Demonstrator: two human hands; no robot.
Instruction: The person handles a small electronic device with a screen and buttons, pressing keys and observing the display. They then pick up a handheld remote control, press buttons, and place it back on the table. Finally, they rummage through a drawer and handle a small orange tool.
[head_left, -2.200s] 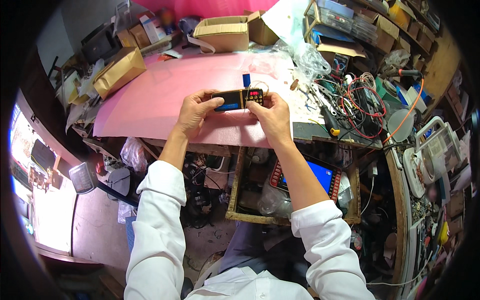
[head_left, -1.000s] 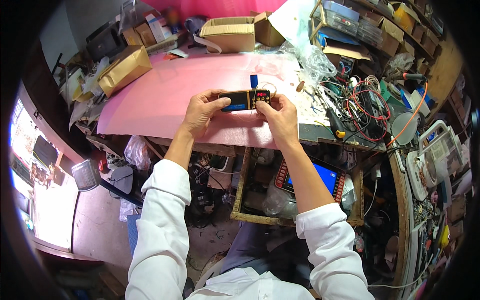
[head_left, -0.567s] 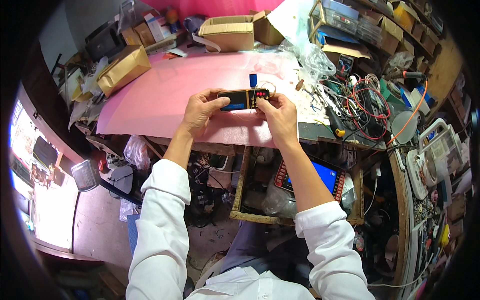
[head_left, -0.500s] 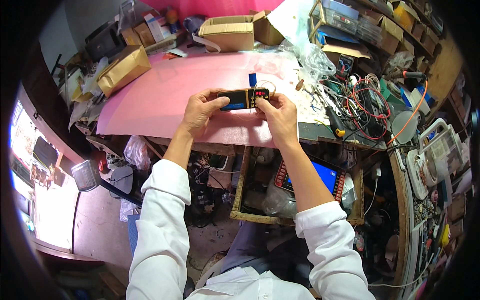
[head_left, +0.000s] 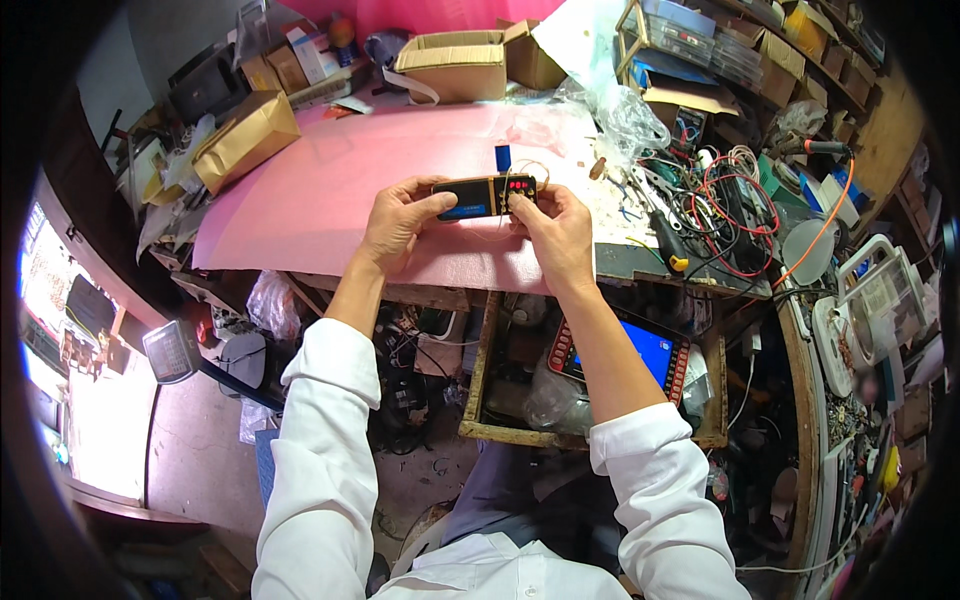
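A small black electronic device (head_left: pixel 472 188) with gold trim, a lit red display and small buttons is held level between my hands over a pink foam sheet (head_left: pixel 310 210). My left hand (head_left: pixel 398 222) is closed on its left end, thumb on the front. My right hand (head_left: pixel 558 238) grips the other end with the thumb on the buttons. A small blue rectangular piece (head_left: pixel 503 157) sticks up above the device, and thin pale wires loop around the right end. The fingers behind the device are partly hidden.
Tangled cables and tools (head_left: pixel 715 215) crowd the bench's right. Cardboard boxes (head_left: pixel 450 65) and a paper bag (head_left: pixel 240 140) line the back and left. Below, an open wooden drawer (head_left: pixel 478 385) holds a screened device (head_left: pixel 645 355). A lamp-like panel (head_left: pixel 170 350) stands lower left.
The view has shifted slightly since the earliest frame. Both hands keep hold of the device in much the same position, with my right thumb still on the buttons.
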